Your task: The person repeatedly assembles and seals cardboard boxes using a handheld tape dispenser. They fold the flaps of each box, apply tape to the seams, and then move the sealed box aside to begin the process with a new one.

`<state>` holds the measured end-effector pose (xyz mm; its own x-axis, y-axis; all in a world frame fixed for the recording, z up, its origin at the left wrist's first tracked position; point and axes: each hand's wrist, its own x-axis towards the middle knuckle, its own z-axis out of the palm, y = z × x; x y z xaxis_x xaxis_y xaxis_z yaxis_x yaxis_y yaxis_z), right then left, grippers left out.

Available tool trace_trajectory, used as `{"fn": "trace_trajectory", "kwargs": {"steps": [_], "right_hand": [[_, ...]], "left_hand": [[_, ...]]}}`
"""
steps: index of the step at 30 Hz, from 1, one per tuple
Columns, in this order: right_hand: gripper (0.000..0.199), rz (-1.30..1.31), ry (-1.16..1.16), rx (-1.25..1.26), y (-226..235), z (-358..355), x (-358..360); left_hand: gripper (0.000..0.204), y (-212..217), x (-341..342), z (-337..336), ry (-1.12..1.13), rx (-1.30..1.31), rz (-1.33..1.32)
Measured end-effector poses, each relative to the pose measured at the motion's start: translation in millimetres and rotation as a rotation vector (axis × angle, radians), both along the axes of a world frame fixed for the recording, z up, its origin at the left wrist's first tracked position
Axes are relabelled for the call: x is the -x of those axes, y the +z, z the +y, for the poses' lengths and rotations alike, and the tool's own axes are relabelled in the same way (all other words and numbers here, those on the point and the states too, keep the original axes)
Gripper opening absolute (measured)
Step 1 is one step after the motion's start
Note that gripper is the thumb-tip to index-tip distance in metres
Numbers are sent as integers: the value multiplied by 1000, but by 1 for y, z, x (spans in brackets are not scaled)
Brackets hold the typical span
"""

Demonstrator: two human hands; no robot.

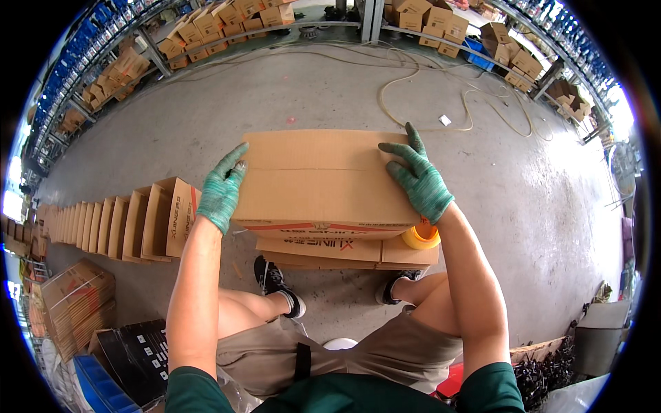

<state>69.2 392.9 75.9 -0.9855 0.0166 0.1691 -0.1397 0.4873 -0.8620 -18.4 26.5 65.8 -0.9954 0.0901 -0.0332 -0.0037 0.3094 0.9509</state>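
A brown cardboard box is in front of me with its top flaps folded down and a seam running across. Green knit gloves cover both hands. My left hand grips the box's left side, fingers along the upper left edge. At the right end my right hand holds the box, its fingers spread over the top's edge. Beneath the box is a stack of flat cardboard, partly hidden. A yellow-orange tape roll sits on that stack, just below my right wrist.
A long row of opened cartons stands at the left. Flattened cardboard and a black box lie at lower left. A hose winds over the floor ahead. Shelving with cartons curves around the back. Dark parts are heaped at lower right.
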Motion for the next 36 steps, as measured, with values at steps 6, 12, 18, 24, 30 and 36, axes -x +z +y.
{"fn": "trace_trajectory", "kwargs": {"steps": [6,12,18,24,30,36], "right_hand": [[34,-394,-155,-205,-8,48,0],[30,-638,118,-1110,-75,24,-44],[37,-488,-60,-743,-77,45,-42],[44,232,-204,595,29,87,-1],[40,92,149,618,63,41,30],[44,-171,269,387,72,21,37]], "left_hand": [[36,-5,1,-10,-19,59,10],[36,-13,7,-10,-47,57,58],[37,-11,7,-11,-30,155,69],[38,-14,8,-14,-75,140,112],[38,-6,9,-10,-87,210,82],[38,0,1,-6,-60,239,70]]}}
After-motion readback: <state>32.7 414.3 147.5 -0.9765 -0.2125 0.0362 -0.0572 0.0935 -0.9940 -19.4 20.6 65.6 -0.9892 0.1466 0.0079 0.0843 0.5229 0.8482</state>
